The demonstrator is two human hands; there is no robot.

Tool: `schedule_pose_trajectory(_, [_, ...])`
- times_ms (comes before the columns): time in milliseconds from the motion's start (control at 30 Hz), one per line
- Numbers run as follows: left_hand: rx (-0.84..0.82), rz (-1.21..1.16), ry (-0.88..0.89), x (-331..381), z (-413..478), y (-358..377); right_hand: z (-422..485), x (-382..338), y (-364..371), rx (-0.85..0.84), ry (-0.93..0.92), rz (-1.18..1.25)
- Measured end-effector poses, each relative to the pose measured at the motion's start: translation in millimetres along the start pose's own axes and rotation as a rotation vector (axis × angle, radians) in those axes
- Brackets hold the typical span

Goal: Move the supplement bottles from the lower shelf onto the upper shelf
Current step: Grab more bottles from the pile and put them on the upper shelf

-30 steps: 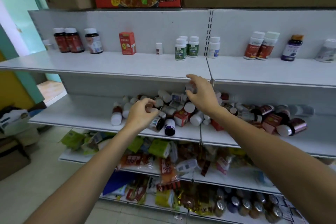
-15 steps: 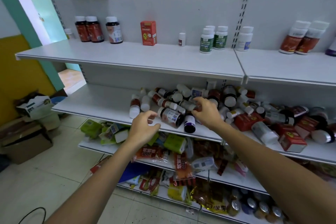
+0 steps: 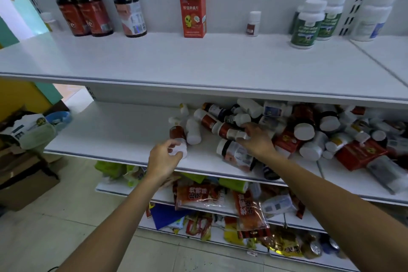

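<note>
Left hand curls round the brown bottle at its cap, right hand pinches a red-label bottle (both lying flat), so best grip firm & stand them upright on the upper shelf.

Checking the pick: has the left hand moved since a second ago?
Yes. Along the lower shelf the left hand has shifted left, out to the brown bottle at the pile's left end, and grips its white cap.

Head cam, close, down at shelves
</note>
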State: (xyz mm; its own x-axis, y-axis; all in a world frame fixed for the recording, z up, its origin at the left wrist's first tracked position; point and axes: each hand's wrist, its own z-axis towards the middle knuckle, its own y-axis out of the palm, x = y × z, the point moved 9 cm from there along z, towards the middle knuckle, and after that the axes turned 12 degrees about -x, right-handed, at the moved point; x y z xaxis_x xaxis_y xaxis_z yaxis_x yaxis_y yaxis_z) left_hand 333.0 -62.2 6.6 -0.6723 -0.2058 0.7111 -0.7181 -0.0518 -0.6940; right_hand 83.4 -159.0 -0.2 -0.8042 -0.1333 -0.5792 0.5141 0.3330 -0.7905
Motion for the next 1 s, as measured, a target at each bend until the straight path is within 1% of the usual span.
schedule_pose_trajectory(133, [-0.035,0.012,-0.032,-23.0,30.0,-4.7,18.8,6.0,13.6,-0.055,0.074,-0.021])
schedule_pose_trajectory(333, [-0.115,0.037,-0.090,-43.3,58.3,7.5,30.0,6.5,13.3,-0.012,0.115,-0.015])
schedule_pose_trajectory(400, [-0.166,0.051,-0.103,-46.0,64.9,16.9,31.1,5.9,11.6,0.008,0.109,0.002])
schedule_pose_trajectory(467, [-0.221,0.025,-0.119,-46.8,68.4,27.3,30.6,4.6,9.2,0.035,0.103,0.029])
schedule_pose_trajectory(533, [-0.232,-0.011,-0.143,-48.3,71.8,33.3,28.8,-3.6,7.0,0.052,0.079,0.020])
schedule_pose_trajectory(633, [-0.184,-0.064,-0.179,-53.3,77.0,32.6,28.4,-17.5,4.5,0.084,0.027,-0.010])
schedule_pose_trajectory(767, [-0.123,-0.186,-0.234,-65.8,75.6,25.5,31.9,-26.3,6.4,0.089,-0.022,0.164])
schedule_pose_trajectory(867, [-0.063,-0.273,-0.250,-66.4,64.6,8.5,35.2,-29.2,10.5,0.069,0.001,0.315])
schedule_pose_trajectory(933, [-0.015,-0.292,-0.235,-64.0,56.3,-7.7,36.2,-33.5,14.1,0.060,0.005,0.413])
schedule_pose_trajectory(1000, [0.055,-0.300,-0.205,-61.3,46.7,-26.1,35.6,-41.1,17.7,0.042,0.002,0.443])
